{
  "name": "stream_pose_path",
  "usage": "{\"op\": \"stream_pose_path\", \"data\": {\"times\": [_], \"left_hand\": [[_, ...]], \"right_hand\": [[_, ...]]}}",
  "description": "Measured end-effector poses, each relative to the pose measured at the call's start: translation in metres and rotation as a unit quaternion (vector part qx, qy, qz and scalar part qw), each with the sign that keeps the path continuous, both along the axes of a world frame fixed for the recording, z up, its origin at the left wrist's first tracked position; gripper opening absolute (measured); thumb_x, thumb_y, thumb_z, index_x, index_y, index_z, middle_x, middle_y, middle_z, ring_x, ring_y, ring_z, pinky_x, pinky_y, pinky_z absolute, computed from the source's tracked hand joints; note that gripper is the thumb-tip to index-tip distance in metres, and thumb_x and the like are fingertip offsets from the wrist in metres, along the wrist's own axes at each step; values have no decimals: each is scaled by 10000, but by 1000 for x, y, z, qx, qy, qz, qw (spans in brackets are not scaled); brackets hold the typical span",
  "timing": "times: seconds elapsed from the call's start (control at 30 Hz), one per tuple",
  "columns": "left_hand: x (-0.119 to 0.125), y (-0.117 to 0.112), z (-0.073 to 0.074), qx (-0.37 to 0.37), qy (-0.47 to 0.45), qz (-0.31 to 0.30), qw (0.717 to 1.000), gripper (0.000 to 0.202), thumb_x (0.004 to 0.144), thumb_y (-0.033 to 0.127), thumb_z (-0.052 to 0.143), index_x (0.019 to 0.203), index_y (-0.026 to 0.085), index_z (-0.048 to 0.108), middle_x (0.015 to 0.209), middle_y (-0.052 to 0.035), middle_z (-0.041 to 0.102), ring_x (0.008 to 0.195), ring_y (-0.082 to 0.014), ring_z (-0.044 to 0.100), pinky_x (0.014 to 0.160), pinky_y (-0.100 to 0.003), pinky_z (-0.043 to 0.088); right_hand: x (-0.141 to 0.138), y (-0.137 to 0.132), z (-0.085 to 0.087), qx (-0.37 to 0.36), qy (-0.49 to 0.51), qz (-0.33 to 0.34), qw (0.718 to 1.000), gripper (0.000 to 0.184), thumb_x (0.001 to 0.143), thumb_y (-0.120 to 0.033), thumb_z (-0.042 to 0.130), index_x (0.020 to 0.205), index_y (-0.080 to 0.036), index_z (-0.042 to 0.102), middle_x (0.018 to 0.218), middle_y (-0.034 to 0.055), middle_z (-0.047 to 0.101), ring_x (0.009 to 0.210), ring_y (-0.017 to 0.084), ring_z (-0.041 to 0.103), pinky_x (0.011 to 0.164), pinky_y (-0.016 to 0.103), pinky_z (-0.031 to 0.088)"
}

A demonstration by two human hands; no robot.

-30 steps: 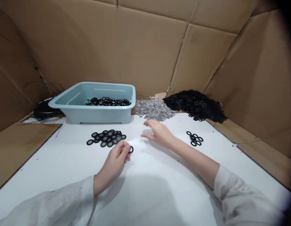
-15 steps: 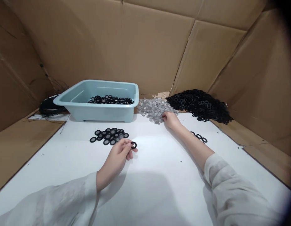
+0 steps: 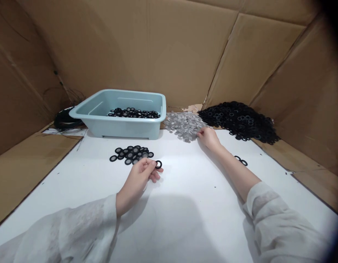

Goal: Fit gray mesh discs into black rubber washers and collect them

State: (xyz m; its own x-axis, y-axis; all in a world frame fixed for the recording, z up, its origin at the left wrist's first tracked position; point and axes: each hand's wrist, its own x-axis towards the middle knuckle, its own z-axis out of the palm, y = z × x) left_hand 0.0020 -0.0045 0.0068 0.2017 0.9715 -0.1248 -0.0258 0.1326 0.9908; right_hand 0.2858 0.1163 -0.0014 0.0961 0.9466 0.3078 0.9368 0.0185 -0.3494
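Note:
A black rubber-like ring (image 3: pixel 161 164) is pinched between the thumb and fingers of my left hand (image 3: pixel 137 177), its opening showing white. Just beyond that hand lies a loose cluster of black rings with grey discs in their centres (image 3: pixel 130 155). My right hand (image 3: pixel 210 138) reaches to the near right edge of a heap of small grey discs (image 3: pixel 182 122). Its fingertips are pressed together there, and what sits between them is too small to make out. Right of the grey heap rises a big pile of black rings (image 3: pixel 240 118).
A pale blue plastic bin (image 3: pixel 125 128) holds many disc-filled black rings and stands at the back left. A couple of loose rings (image 3: pixel 244 163) lie beside my right forearm. Cardboard walls (image 3: pixel 185 54) enclose the white tabletop (image 3: pixel 180 226). A dark bundle (image 3: pixel 65 118) sits left of the bin.
The whole view has shifted slightly, so things appear farther right and a little higher. My left hand keeps the ring; my right hand stays at the disc heap's edge.

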Motion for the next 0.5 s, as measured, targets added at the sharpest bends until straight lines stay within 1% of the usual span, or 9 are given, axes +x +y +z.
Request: {"op": "stream_pose_path", "data": {"times": [0.1, 0.23, 0.37, 0.5], "left_hand": [[-1, 1, -1, -21, -33, 0, 999, 232, 813, 365, 502, 745, 143, 484, 669, -42, 642, 536, -103, 538, 522, -228, 402], [-3, 2, -1, -31, -50, 3, 998, 241, 816, 369, 500, 751, 137, 492, 696, -53, 642, 567, -99, 530, 542, -226, 401], [-4, 2, -2, -21, -47, 7, 999, 237, 811, 369, 513, 752, 140, 510, 693, -35, 623, 594, -95, 516, 567, -220, 395], [-4, 1, -4, 2, -36, 1, 999, 229, 802, 370, 532, 729, 154, 512, 708, -12, 606, 630, -94, 519, 591, -212, 386]], "right_hand": [[0, -1, -2, 14, 27, -19, 999, 208, 756, -187, 454, 783, -98, 640, 761, 132, 647, 724, 223, 565, 709, 316, 413], [1, 2, -5, 26, 72, -2, 997, 198, 739, -177, 456, 794, -104, 632, 725, 115, 643, 684, 209, 561, 701, 318, 426], [5, 7, -9, 42, 120, 18, 992, 217, 699, -152, 464, 825, -97, 632, 709, 98, 635, 658, 200, 568, 693, 324, 439], [8, 10, -14, 56, 164, 25, 985, 261, 657, -141, 464, 855, -92, 628, 652, 73, 609, 597, 187, 560, 652, 333, 452]]}}
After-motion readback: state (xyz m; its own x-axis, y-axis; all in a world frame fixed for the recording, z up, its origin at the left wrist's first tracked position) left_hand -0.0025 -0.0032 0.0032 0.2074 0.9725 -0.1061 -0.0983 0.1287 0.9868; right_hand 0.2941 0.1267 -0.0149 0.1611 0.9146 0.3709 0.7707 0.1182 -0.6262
